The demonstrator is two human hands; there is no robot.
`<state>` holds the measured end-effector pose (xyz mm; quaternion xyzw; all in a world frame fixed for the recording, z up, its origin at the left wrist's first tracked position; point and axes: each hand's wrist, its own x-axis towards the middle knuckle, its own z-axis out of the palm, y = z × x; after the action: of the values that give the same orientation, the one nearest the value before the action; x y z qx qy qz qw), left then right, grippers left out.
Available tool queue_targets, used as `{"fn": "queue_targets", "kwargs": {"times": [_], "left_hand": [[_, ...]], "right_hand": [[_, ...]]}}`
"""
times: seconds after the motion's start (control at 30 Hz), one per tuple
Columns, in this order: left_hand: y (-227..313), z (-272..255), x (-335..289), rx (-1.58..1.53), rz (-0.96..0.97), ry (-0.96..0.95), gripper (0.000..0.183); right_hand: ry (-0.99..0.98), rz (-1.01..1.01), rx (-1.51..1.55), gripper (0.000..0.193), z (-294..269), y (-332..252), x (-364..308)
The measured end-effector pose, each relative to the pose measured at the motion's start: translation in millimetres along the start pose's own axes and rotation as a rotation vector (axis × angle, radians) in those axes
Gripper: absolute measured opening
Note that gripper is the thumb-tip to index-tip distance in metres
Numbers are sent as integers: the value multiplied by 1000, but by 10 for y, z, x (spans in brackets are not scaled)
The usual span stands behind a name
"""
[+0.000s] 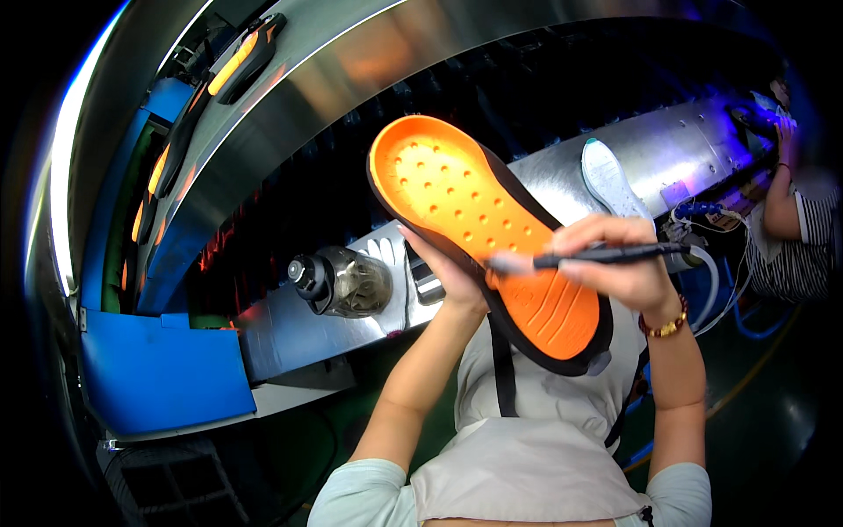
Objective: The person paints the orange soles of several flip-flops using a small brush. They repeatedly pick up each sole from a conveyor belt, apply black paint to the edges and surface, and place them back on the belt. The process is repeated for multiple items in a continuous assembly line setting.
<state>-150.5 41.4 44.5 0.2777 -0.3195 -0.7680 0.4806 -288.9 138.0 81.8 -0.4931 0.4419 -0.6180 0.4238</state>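
Note:
In front of me is a large shoe sole (439,180), orange inside with small round dimples and a black outer rim. My left hand (452,277) holds it tilted by its left edge, the fingers partly hidden beneath. My right hand (619,268) is closed around a slim black brush (575,258) with a pale hose at its back end. The brush's blurred bristles are over the orange surface near the middle of the sole; whether they touch it I cannot tell.
A dark-capped clear jug (360,283) stands beside a pale glove (393,268) on the metal bench (285,338). A whitish sole (608,174) lies farther right. Orange-and-black soles (241,66) line the curved metal surface at left. Another person's arm (780,198) shows at far right.

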Motion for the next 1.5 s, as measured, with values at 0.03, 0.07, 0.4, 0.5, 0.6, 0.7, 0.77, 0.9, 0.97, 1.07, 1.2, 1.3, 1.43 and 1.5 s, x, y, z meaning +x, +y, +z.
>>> {"fn": "queue_targets", "kwargs": {"times": [0.03,0.07,0.4,0.5,0.6,0.7,0.77,0.9,0.97,1.07,1.2,1.3,1.43,1.5], "left_hand": [[-27,-22,59,-120,-4,-52,75],[-8,-32,74,-105,38,-29,73],[153,-130,248,-177,203,-70,70],[234,-186,291,-240,139,-154,69],[290,-97,261,-164,203,-90,70],[352,11,234,-56,228,-56,71],[396,-1,237,-61,217,-66,71],[432,136,216,39,252,31,70],[435,129,250,70,276,34,70],[454,138,282,76,292,4,69],[516,314,360,-107,243,-114,69],[458,123,298,-616,-193,-701,76],[-41,-70,-127,-599,68,-822,84],[38,-120,-100,-721,-77,-751,72]], "right_hand": [[33,-32,-123,14,-16,37,38],[-55,-85,-161,15,4,29,28],[-246,-122,-192,14,2,4,-105],[-313,-59,-107,16,-63,-68,-198],[-58,25,-108,18,-157,30,-231],[-274,-60,-301,19,-79,19,-311],[-366,-89,-293,19,-125,-39,-331],[-79,43,-204,20,-258,77,-430],[-186,-41,-451,19,-198,55,-426],[-396,-101,-397,18,-259,-2,-408],[-9,183,240,19,-328,152,-442],[16,62,405,17,-152,164,-411],[163,69,571,19,190,164,-392],[93,5,251,16,205,118,-410]]}}
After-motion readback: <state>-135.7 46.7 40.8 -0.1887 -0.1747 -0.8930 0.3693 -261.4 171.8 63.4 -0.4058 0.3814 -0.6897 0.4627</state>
